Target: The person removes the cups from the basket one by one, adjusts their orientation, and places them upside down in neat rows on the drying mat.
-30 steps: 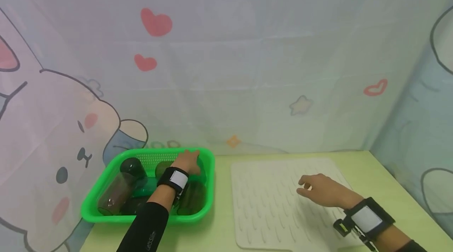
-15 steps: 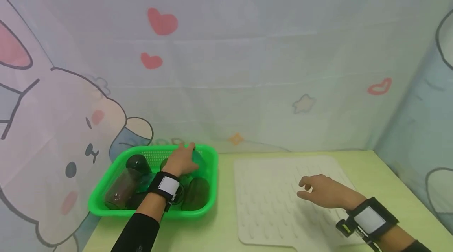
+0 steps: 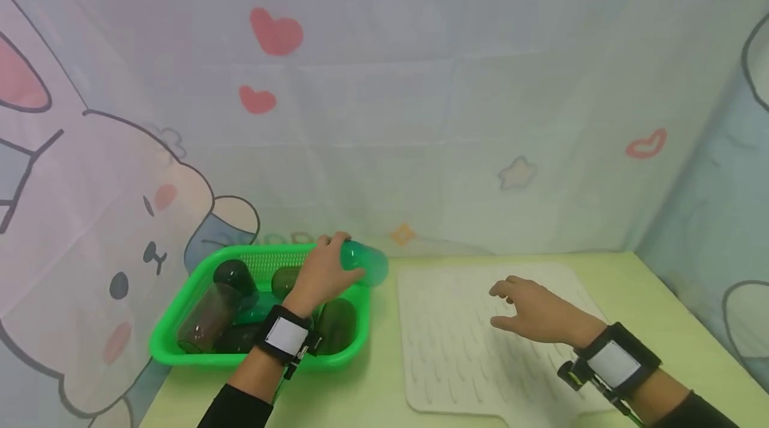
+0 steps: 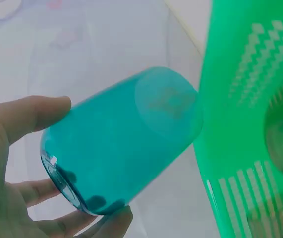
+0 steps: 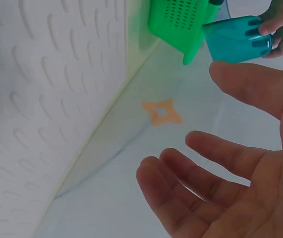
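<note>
Cartoon curtain backdrop, left hand gripping teal cup above green basket, rim only in wrist view, right hand spread.

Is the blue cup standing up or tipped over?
Tipped on its side. The left hand holds the blue cup sideways above the green basket's corner, its closed base pointing away from the palm.

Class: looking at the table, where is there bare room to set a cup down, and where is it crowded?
The white mat is bare between the green basket and the right hand; so is the table strip beyond it. The basket is crowded with dark cups. The left hand holds a teal cup at its far right corner.
</note>
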